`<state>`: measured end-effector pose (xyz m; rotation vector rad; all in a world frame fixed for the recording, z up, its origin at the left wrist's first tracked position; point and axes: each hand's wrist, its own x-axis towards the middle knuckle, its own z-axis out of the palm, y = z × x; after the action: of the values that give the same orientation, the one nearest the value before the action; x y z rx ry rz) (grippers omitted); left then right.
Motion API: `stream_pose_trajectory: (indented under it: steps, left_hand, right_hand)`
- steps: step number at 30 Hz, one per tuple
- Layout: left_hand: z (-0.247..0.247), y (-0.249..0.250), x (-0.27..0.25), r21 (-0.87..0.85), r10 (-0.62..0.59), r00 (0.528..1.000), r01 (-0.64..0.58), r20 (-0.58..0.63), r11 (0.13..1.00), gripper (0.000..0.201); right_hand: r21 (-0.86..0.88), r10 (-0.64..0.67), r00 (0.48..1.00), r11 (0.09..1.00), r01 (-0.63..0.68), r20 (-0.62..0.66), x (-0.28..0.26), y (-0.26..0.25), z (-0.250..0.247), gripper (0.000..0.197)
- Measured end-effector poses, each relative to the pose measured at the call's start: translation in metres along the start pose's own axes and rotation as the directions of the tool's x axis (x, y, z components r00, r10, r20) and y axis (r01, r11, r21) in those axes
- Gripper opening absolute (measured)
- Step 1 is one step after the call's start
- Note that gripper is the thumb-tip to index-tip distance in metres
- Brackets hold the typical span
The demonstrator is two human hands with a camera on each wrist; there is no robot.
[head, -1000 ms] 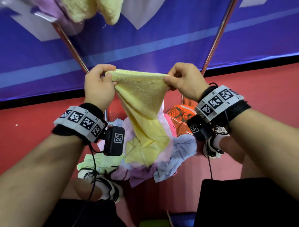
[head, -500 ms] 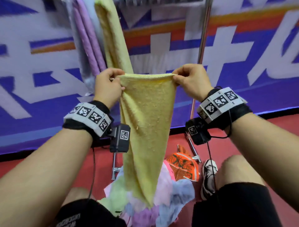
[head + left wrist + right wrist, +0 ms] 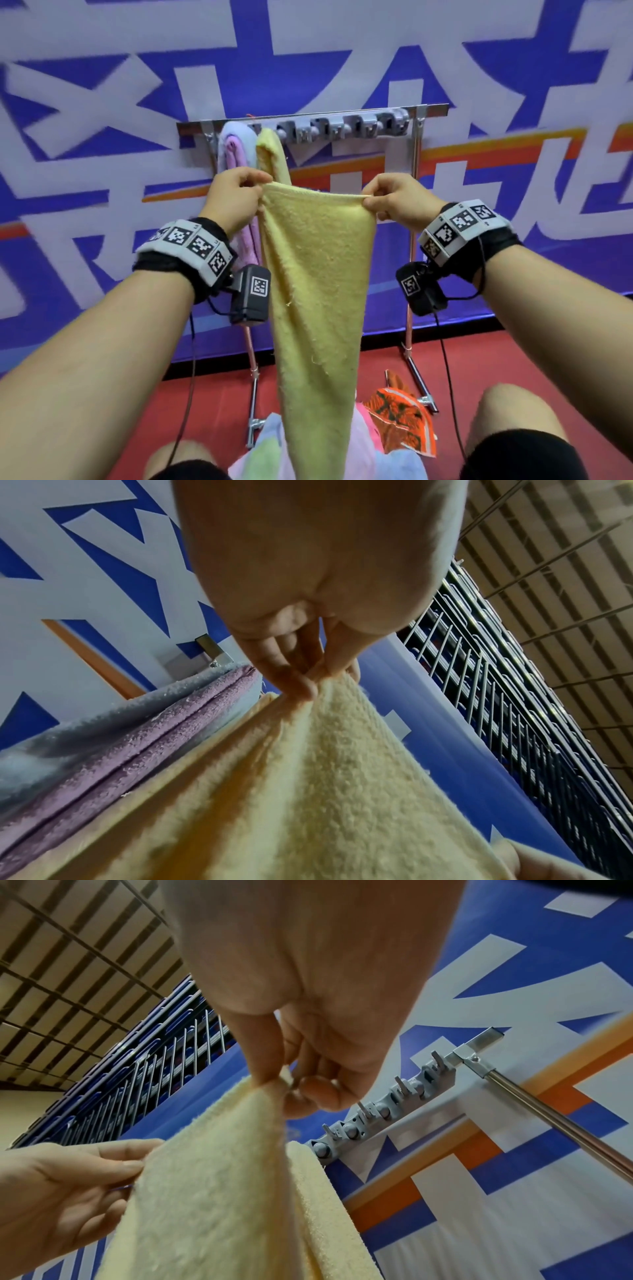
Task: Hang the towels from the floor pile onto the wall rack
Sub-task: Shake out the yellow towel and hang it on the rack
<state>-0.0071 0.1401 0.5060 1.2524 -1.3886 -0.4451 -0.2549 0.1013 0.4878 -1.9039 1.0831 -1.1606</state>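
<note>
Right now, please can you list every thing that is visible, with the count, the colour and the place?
Held towel: one, yellow, stretched by its top edge between both hands, in front of the rack.
Wall rack: one, grey clips on a metal bar, against the banner.
Hung towels: three, pale blue, pink and yellow, at the rack's left end.
Floor pile: several towels, orange, pink, blue, green, on the red floor below the rack.
Banner: one, blue with white and orange, behind the rack.
Left hand: pinches the held towel's left corner.
Right hand: pinches its right corner.
</note>
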Motion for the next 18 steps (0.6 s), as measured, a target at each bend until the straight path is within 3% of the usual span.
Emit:
stream_pose_trajectory:
  steps: [5, 8, 13, 18]
  left_hand:
    - [0.002, 0.000, 0.000, 0.012, -0.050, 0.999, 0.050, 0.008, 0.999, 0.026]
    - [0.009, -0.003, 0.001, 0.024, -0.064, 0.998, 0.064, 0.004, 0.998, 0.027]
    - [0.021, 0.001, -0.001, 0.046, -0.044, 0.998, 0.045, -0.038, 0.998, 0.026]
    - [0.031, 0.007, -0.004, 0.053, -0.029, 0.996, 0.034, -0.082, 0.998, 0.026]
  right_hand:
    - [-0.028, 0.031, 0.995, 0.999, -0.028, 0.099, -0.002, 0.001, -0.008, 0.022]
    - [-0.012, 0.032, 0.999, 0.999, -0.031, 0.037, -0.001, 0.009, -0.008, 0.020]
    - [-0.015, -0.008, 0.978, 1.000, 0.005, -0.208, 0.006, 0.022, -0.008, 0.015]
    - [0.007, 0.056, 0.989, 0.998, -0.055, -0.138, 0.011, 0.031, -0.011, 0.038]
